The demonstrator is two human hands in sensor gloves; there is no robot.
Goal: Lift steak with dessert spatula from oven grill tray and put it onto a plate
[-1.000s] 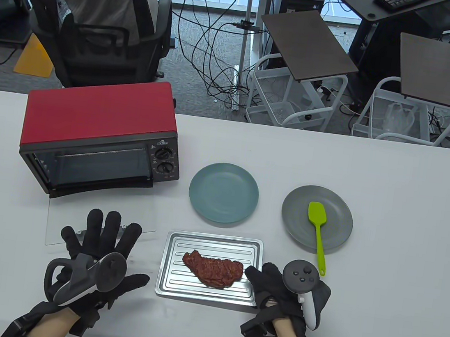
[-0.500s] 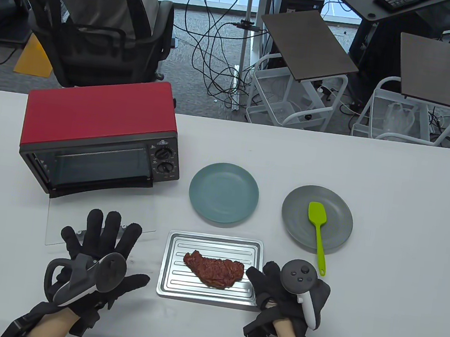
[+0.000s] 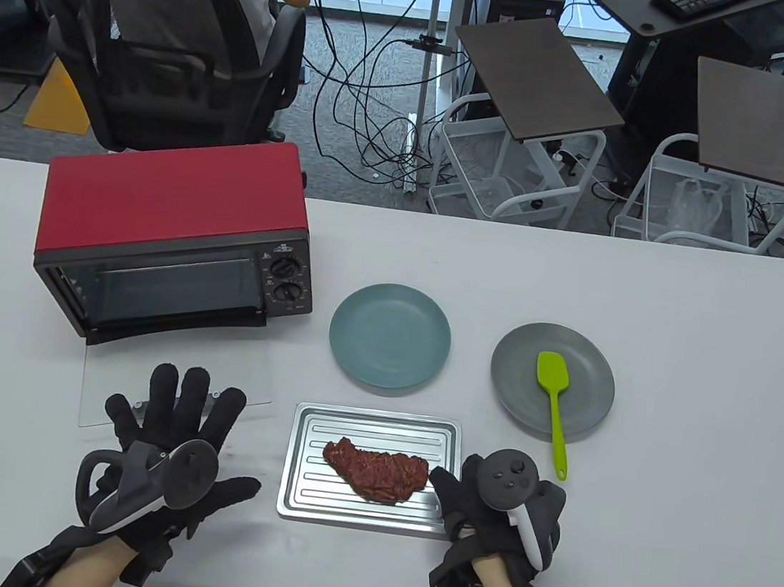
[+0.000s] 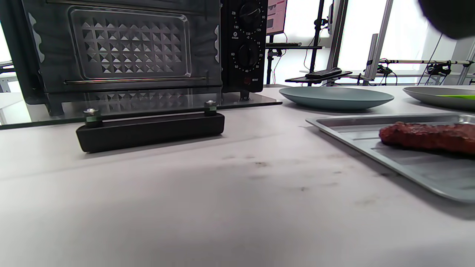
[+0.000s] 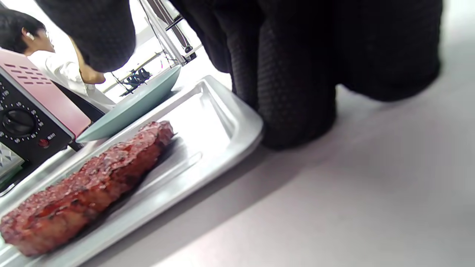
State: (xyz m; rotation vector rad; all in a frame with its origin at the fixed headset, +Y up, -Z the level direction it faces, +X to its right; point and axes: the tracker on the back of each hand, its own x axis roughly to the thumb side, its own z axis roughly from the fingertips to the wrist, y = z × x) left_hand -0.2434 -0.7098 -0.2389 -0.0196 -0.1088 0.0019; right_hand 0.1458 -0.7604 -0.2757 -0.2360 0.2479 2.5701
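Metal tray (image 3: 375,425) holds my limp-looking steak (image 3: 375,472), best undercut along its broad edge; spatula (image 3: 554,398) lies untouched on grey plate (image 3: 516,389); left hand (image 3: 175,434) flat, right hand (image 3: 481,496) gripping tray rim.

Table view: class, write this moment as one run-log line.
steak on oven grill tray | green spatula untouched on grey plate | right hand at tray edge | left hand flat

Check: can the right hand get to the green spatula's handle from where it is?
Probably yes. The right hand grips the tray's right edge; the spatula handle overhangs the grey plate just beyond, nothing between. It must release the tray first.
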